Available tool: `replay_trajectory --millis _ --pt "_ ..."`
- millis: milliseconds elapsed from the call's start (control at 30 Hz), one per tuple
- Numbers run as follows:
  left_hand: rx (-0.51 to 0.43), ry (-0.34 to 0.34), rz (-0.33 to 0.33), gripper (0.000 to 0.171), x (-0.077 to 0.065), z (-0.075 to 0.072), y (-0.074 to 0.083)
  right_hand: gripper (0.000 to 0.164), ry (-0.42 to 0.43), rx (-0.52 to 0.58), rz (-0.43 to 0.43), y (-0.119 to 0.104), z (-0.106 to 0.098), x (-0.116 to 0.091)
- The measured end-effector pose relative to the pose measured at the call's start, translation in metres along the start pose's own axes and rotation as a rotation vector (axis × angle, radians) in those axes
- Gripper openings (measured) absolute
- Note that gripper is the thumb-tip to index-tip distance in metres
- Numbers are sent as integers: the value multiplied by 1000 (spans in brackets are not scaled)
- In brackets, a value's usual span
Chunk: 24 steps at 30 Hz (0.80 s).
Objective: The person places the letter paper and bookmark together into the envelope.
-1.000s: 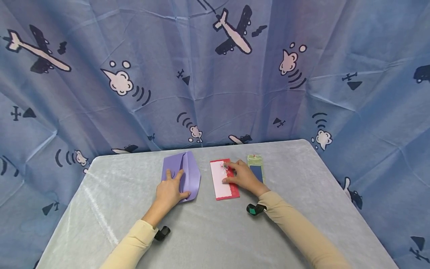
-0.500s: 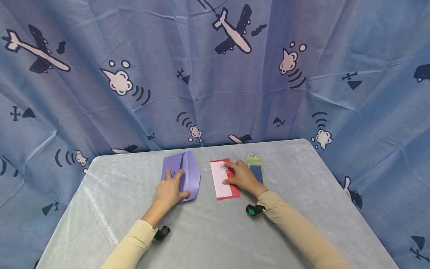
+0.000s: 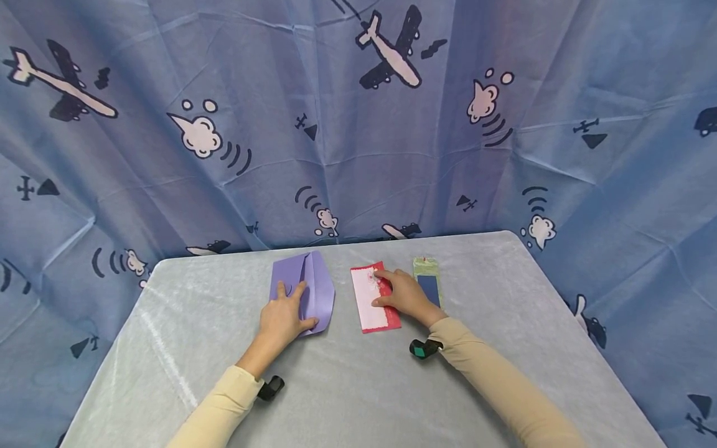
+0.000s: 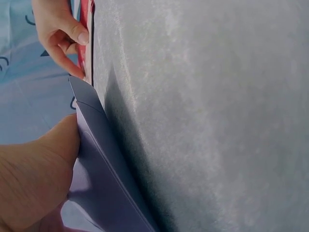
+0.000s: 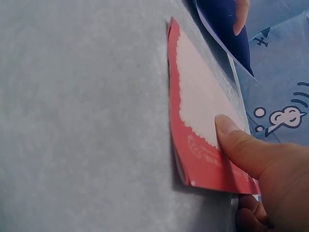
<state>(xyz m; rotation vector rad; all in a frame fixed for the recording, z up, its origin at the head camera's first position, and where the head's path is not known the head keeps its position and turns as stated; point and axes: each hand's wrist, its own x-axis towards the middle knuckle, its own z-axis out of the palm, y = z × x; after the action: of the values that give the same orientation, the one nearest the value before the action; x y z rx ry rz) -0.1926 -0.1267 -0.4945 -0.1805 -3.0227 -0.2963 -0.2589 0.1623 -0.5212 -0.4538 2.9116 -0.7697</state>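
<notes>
One flapped purple paper env. (image 3: 318, 291) — one rect. red-edged card (image 3: 370, 315)

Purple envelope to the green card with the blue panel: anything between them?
Yes: the red-and-white card, touched by the right hand. Bare tabletop separates it from the purple envelope. The head view shows this.

1. We're losing part of the green card (image 3: 427, 274) behind the right hand (image 3: 407, 294).
2. Left wrist view: we're seeing the purple envelope (image 4: 105, 166) cut off.
3. We're finding lettering (image 5: 212, 157) on the red card (image 5: 200, 106) blurred.
</notes>
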Motion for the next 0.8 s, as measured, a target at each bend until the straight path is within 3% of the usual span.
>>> replay_trajectory --millis 800 --pt "11 10 -4 90 0 3 0 69 -58 126 23 2 -1 3"
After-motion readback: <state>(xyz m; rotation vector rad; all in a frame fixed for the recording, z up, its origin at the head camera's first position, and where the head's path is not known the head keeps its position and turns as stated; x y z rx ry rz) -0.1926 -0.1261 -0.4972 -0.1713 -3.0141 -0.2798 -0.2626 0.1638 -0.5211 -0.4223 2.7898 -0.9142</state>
